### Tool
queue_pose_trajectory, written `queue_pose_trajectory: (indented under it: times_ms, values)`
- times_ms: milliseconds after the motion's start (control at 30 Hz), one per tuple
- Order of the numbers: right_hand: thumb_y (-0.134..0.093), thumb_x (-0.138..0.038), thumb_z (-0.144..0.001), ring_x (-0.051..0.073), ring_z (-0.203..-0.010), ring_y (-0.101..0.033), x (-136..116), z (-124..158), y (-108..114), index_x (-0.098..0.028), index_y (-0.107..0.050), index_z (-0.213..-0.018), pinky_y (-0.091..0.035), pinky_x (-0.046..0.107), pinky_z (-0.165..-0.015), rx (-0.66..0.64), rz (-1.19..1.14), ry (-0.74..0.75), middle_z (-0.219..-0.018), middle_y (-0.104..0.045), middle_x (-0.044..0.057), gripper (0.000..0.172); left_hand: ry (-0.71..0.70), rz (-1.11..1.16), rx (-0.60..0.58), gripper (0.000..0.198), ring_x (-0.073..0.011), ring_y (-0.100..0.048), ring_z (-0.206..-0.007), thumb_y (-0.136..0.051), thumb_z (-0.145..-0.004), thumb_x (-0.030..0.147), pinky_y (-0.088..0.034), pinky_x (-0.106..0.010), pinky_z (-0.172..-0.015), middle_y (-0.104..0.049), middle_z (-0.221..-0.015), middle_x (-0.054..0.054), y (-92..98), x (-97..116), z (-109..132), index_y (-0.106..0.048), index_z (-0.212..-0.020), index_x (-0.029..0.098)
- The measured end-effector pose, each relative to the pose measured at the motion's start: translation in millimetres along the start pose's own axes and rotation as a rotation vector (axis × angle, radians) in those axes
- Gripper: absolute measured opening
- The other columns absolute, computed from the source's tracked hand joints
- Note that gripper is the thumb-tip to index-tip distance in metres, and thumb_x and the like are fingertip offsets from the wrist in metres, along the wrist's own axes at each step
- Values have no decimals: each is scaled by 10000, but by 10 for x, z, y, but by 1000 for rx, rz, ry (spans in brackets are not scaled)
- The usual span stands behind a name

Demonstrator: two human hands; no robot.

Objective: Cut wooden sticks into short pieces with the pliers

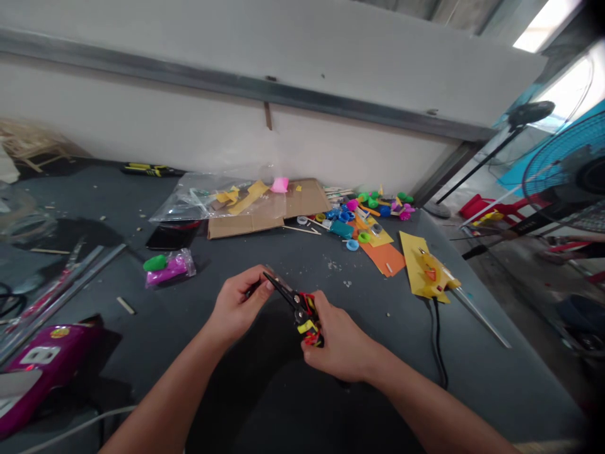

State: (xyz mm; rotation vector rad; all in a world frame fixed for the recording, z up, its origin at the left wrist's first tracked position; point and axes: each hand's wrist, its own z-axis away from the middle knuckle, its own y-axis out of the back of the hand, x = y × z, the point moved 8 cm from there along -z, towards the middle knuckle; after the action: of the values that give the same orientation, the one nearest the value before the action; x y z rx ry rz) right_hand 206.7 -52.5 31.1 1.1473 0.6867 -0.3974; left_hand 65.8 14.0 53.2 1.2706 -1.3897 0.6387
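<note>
My right hand (338, 340) is wrapped round the red, yellow and black handles of a pair of pliers (299, 306). Their dark, narrow jaws point up and to the left, towards my left hand (243, 299). The thumb and index finger of that hand are pinched together right at the jaw tips. Whatever lies between them is too small or too hidden to make out. Both hands are held above the dark grey tabletop (265, 391).
A yellow glue gun (435, 274) with a clear stick lies on yellow card to the right, its black cord trailing forward. Behind are flattened cardboard (302, 202), a clear plastic bag (189, 198) and colourful small pieces (352, 217). A purple device (51, 353) sits left; a fan (571, 170) stands right.
</note>
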Motion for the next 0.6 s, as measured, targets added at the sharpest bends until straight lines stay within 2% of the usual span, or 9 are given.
queue_pose_trajectory:
  times_ms: [267, 600]
  values:
    - [-519, -238, -636, 157, -644, -517, -22, 16, 11, -207, -333, -925, -310, 251, -549, -7, 44, 21, -748, -538, -5, 345, -11, 48, -22, 227, -119, -498, -626, -509, -821, 332, -400, -214, -581, -567, -669, -17, -16, -4, -4, -620, -732, 155]
    - [-512, -229, -660, 147, -642, -517, -29, -6, -18, -212, -322, -903, -323, 241, -543, 36, 3, 38, -743, -529, -7, 310, 9, 59, 42, 263, -88, -383, -539, -527, -809, 333, -309, -206, -504, -450, -571, 28, 29, -29, 7, -534, -614, 156]
